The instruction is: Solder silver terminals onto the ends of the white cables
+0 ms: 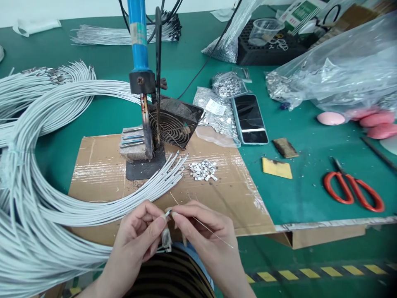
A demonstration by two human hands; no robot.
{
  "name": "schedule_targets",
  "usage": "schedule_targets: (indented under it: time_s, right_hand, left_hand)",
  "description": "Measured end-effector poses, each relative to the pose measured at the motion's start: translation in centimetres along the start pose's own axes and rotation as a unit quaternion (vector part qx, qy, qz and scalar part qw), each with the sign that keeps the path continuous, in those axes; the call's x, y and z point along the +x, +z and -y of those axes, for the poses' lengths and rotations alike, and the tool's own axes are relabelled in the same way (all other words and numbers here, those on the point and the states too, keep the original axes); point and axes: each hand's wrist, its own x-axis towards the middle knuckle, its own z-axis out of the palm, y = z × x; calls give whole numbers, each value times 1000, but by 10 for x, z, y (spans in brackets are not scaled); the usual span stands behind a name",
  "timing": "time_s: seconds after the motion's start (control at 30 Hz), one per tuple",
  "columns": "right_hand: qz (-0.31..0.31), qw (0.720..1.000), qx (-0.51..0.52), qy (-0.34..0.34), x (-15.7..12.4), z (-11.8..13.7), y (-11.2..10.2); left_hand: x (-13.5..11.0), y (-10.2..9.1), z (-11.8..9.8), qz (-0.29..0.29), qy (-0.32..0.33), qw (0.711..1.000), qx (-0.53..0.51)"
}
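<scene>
One wire tip (168,212), seemingly; left hand (139,235), right hand (203,234) pinch it.

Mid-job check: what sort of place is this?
Likely a wire-harness assembly workshop: clamped soldering iron beside a fan, big bundles of white wires, a pile of small metal terminals on cardboard. The left hand and right hand pinch one wire end.

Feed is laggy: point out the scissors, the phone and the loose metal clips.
scissors (346,179): head view, where red handles meet.
phone (249,119): head view, middle of screen.
metal clips (203,170): head view, middle of pile.
</scene>
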Motion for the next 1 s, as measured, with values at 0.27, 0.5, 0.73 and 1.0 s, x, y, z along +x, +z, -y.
schedule_targets:
  time_s: [0.27,0.5,0.73,1.0]
  right_hand:
    - [-1,1000,7,5,-4,0,-1]
    - [-14,1000,-15,-8,-5,-1,-2]
    - [-24,999,41,26,-8,-4,1]
    - [81,958,123,245,-3,-2,-13]
  left_hand:
    - [0,-1,5,14,54,998,37]
    - [-3,6,3,-24,91,995,44]
    - [-3,3,8,-13,107,992,64]
    - [-11,-2,8,-2,69,984,167]
